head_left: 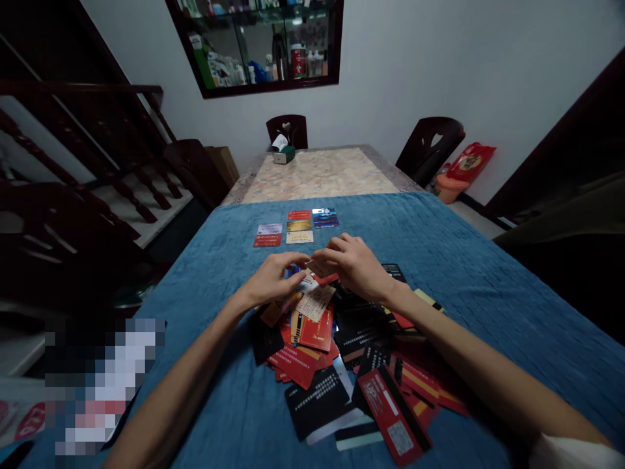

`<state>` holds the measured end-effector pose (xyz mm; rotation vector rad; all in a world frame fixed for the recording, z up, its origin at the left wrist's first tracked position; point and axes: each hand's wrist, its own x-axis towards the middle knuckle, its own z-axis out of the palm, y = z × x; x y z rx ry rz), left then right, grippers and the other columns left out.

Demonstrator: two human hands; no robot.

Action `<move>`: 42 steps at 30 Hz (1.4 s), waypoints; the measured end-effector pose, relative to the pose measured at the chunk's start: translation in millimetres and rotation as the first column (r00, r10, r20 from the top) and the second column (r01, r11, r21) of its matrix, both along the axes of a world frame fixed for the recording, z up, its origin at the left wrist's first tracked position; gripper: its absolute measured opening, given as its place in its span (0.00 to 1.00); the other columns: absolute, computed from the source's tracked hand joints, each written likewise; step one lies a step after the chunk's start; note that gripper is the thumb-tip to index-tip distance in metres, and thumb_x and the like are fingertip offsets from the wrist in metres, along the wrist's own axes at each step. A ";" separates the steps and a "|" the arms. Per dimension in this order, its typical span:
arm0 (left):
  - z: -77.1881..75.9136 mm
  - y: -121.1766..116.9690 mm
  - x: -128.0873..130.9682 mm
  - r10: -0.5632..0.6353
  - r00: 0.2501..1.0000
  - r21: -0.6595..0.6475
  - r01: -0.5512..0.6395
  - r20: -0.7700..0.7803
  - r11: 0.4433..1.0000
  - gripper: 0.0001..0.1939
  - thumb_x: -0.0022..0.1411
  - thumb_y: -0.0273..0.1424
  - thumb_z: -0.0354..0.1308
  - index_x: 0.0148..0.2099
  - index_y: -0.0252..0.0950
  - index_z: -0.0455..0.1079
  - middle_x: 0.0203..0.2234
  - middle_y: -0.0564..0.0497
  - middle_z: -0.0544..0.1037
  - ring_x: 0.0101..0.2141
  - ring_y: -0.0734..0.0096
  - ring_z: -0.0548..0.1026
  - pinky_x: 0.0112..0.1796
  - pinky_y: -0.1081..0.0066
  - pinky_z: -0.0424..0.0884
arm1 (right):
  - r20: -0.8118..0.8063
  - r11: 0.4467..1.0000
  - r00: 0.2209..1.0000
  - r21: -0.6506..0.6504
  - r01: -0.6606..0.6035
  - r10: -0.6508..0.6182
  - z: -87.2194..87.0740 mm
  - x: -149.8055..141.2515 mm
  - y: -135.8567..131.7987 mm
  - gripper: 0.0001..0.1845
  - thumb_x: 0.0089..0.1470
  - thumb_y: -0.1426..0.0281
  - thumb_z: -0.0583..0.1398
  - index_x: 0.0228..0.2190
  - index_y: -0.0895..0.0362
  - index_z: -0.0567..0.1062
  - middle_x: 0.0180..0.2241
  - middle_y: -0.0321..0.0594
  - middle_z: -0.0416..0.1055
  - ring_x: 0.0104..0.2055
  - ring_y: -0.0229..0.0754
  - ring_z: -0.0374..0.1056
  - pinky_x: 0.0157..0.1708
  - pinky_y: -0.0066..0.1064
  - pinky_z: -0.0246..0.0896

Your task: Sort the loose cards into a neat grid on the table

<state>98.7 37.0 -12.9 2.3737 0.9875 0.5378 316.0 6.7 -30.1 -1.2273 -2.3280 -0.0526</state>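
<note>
A loose heap of plastic cards point(351, 365), mostly red and black, lies on a blue cloth point(488, 273) in front of me. My left hand point(273, 280) and my right hand point(356, 264) meet above the far end of the heap, fingers curled and pinching a pale card point(319, 268) between them. Beyond the hands, several cards point(297, 227) lie face up in short neat rows.
The blue cloth covers the near half of a long table; a marble-pattern top point(317, 172) shows beyond, with a tissue box point(283, 153). Dark chairs point(430, 150) stand around. A stair railing point(97, 150) runs at left. A red bag point(469, 163) leans at the wall.
</note>
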 end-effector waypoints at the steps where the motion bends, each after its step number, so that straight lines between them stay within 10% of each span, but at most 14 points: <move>1: -0.3 -0.9 1.4 0.020 0.999 0.006 -0.021 0.051 1.000 0.14 0.59 0.29 0.55 0.48 0.35 0.73 0.44 0.47 0.80 0.45 0.64 0.76 0.50 0.63 0.70 | 0.044 1.000 0.999 0.024 0.008 -0.009 0.6 -0.9 -1.1 0.16 0.61 0.73 0.56 0.49 0.52 0.75 0.40 0.45 0.73 0.43 0.48 0.60 0.40 0.37 0.49; 9: -20.6 -5.9 15.5 0.071 0.973 0.002 -0.073 0.220 0.997 0.11 0.57 0.24 0.57 0.44 0.34 0.74 0.38 0.48 0.80 0.40 0.67 0.76 0.46 0.65 0.71 | 0.085 0.996 0.996 0.085 -0.038 0.030 -5.6 -6.3 -1.8 0.12 0.65 0.65 0.54 0.44 0.52 0.76 0.38 0.42 0.78 0.45 0.48 0.59 0.47 0.40 0.46; 24: -27.2 7.8 8.0 0.224 0.972 0.124 -0.215 -0.067 0.969 0.09 0.56 0.24 0.56 0.36 0.34 0.77 0.32 0.49 0.80 0.35 0.66 0.75 0.41 0.68 0.70 | 0.198 0.999 0.980 0.031 0.029 -0.034 -23.8 -2.7 11.1 0.12 0.61 0.71 0.57 0.46 0.55 0.74 0.40 0.43 0.77 0.44 0.48 0.60 0.43 0.39 0.46; 42: -40.3 21.8 3.2 0.282 0.924 -0.106 -0.263 0.259 0.959 0.09 0.53 0.26 0.59 0.39 0.34 0.75 0.32 0.50 0.80 0.32 0.69 0.76 0.36 0.69 0.72 | 0.185 0.926 0.973 0.372 0.063 -0.140 -39.5 -2.7 14.2 0.18 0.61 0.69 0.57 0.52 0.57 0.71 0.45 0.48 0.72 0.45 0.49 0.58 0.40 0.38 0.49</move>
